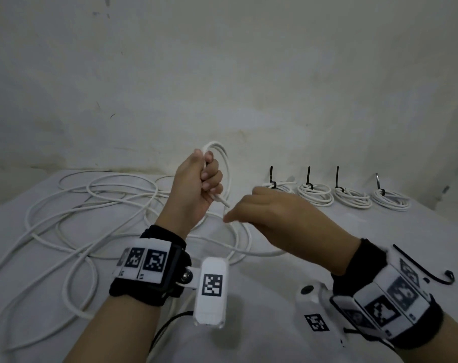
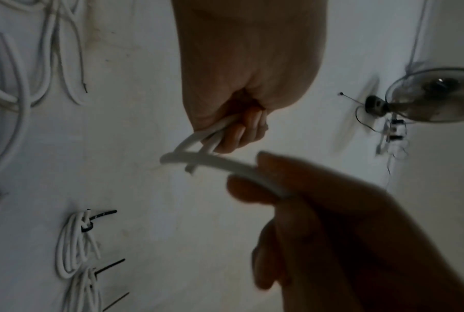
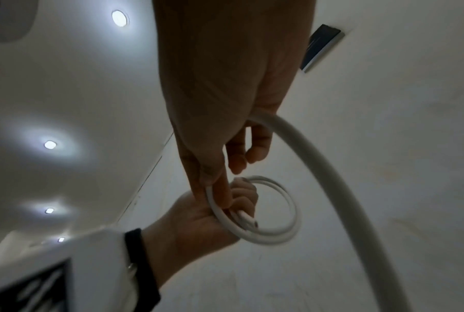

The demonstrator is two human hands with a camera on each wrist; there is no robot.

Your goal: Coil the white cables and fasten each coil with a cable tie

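My left hand point(image 1: 205, 178) is raised over the table in a fist and grips a small coil of white cable point(image 1: 224, 159). The coil's loops stand above the fist, and a short cable end point(image 1: 222, 200) pokes out below it. Just to the right and lower, my right hand point(image 1: 248, 209) pinches the same cable's free strand point(image 3: 318, 160) between thumb and forefinger. In the right wrist view that strand runs from the pinch point(image 3: 216, 192) up into the coil point(image 3: 284, 213). The left wrist view shows the fist point(image 2: 238, 128) around the loops, with the strand point(image 2: 220, 163) leading to my right hand point(image 2: 318, 211).
A tangle of loose white cables point(image 1: 91, 205) covers the left of the white table point(image 1: 262, 297). Several finished coils point(image 1: 315, 193) with black ties stand in a row at the back right. A loose black cable tie point(image 1: 429, 269) lies by my right wrist. A wall rises behind the table.
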